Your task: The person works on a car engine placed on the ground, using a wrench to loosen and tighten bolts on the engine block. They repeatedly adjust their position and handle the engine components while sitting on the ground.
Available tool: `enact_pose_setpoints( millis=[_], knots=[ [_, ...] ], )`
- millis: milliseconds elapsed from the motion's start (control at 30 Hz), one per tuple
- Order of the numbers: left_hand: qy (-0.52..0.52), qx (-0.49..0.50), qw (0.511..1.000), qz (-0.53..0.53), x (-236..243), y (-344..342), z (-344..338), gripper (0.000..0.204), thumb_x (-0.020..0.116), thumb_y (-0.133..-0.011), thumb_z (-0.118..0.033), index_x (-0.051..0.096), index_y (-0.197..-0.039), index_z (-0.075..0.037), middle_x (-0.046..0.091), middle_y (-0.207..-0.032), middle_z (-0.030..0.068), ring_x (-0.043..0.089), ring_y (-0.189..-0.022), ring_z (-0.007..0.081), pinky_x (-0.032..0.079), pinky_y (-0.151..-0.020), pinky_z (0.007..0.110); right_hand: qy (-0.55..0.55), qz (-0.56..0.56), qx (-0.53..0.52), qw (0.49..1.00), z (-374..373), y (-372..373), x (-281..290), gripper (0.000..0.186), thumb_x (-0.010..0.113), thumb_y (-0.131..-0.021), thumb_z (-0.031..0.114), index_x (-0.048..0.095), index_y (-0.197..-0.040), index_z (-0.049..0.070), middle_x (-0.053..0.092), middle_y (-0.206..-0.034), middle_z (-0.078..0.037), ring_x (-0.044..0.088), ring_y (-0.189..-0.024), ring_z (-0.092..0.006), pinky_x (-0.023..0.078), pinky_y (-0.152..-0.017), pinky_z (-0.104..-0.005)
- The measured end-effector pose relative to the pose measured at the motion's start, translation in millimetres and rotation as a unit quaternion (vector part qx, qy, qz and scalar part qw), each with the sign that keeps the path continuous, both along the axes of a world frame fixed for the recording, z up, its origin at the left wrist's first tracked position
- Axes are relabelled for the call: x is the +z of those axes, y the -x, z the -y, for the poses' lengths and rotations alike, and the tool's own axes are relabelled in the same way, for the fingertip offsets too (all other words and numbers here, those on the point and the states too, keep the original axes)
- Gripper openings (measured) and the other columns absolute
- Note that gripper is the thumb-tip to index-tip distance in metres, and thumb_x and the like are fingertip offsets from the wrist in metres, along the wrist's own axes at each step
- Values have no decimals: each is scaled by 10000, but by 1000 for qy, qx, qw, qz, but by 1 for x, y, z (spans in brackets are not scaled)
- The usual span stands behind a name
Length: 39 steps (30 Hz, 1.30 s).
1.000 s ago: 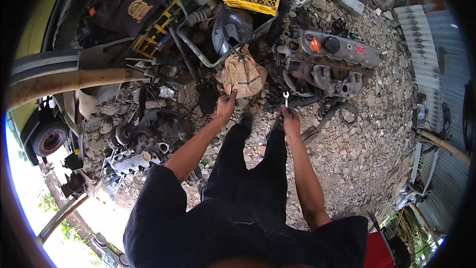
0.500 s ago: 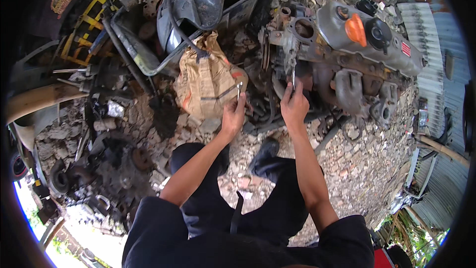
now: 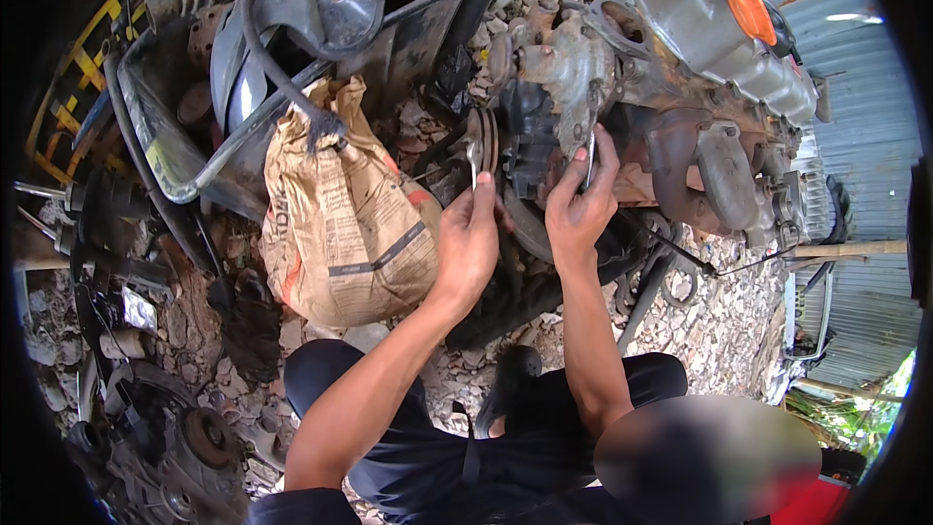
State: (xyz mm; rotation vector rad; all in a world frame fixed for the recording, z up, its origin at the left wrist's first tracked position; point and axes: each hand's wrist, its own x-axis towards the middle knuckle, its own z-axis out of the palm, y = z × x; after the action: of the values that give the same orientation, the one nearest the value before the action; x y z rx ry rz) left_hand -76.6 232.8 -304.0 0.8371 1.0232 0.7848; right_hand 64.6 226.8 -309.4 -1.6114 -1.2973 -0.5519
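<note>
1. Right at the left end of the grey and rust-brown metal engine (image 3: 671, 126), the person's two bare hands are raised, side by side and apart from each other.
2. The left hand (image 3: 468, 243) is just left of the engine, its thumb and fingers closed together on a slim silver metal tool (image 3: 474, 167), which stands nearly upright. Much of that tool is hidden in the grip.
3. The right hand (image 3: 580, 199) is before the engine's lower left part, fingers bent and pinched around a thin silver metal wrench (image 3: 589, 171). The wrench points up toward the engine; whether its tip touches the metal, I cannot tell.
4. A grooved, rusty round pulley (image 3: 489, 141) sits at the engine's left end, behind the tip of the left hand's tool.
5. A round orange plastic cap (image 3: 751, 10) is on the engine's upper right part.
6. Left of the engine stands a bulging brown paper sack (image 3: 350, 224), with a black rubber hose (image 3: 277, 78) reaching down to its gathered neck.
7. Farther up and left of the engine is a large dark plastic bin (image 3: 403, 49) holding curved black parts.
8. Right of the engine rises a grey-blue corrugated metal wall (image 3: 870, 151); below the engine lies stony ground (image 3: 695, 311).
</note>
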Motion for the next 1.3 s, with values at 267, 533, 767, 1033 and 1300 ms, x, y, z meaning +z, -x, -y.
enact_pose_setpoints(
  millis=[267,533,767,1033,1300],
  knots=[
    [-7,11,1000,19,-6,18,-19,564,416,-1025,-455,517,-658,-39,495,-591,5,431,-583,86,368,-571,273,17,27,-74,997,-5,16,-4,315,542,-942,49,535,-1257,24,698,-930,-205,699,-700,-341,534,-563,-391],
    [23,-2,999,29,0,20,-29,562,409,-1024,-463,502,-654,-49,459,-588,-10,380,-551,76,314,-533,272,100,105,-102,984,11,12,41,227,574,-926,66,629,-1146,55,686,-741,-152,673,-602,-303,486,-517,-370],
    [51,-17,998,46,-8,17,-36,549,412,-1022,-468,512,-676,-53,458,-587,-11,376,-542,72,313,-526,274,242,70,-111,961,9,18,83,191,581,-927,110,634,-1111,106,654,-715,-194,643,-609,-373,476,-537,-428],
    [37,-46,998,22,-18,10,-33,528,424,-1022,-444,526,-686,-50,486,-585,2,416,-539,83,352,-518,285,242,89,-97,961,7,16,90,179,586,-923,118,642,-1091,87,654,-746,-215,636,-658,-402,482,-565,-436],
    [10,-48,999,19,-23,6,-36,535,439,-1016,-448,538,-693,-32,498,-586,12,441,-551,95,369,-532,290,318,78,-76,942,8,14,108,191,604,-897,91,646,-1076,42,667,-809,-221,637,-727,-418,497,-640,-434]
  ],
)
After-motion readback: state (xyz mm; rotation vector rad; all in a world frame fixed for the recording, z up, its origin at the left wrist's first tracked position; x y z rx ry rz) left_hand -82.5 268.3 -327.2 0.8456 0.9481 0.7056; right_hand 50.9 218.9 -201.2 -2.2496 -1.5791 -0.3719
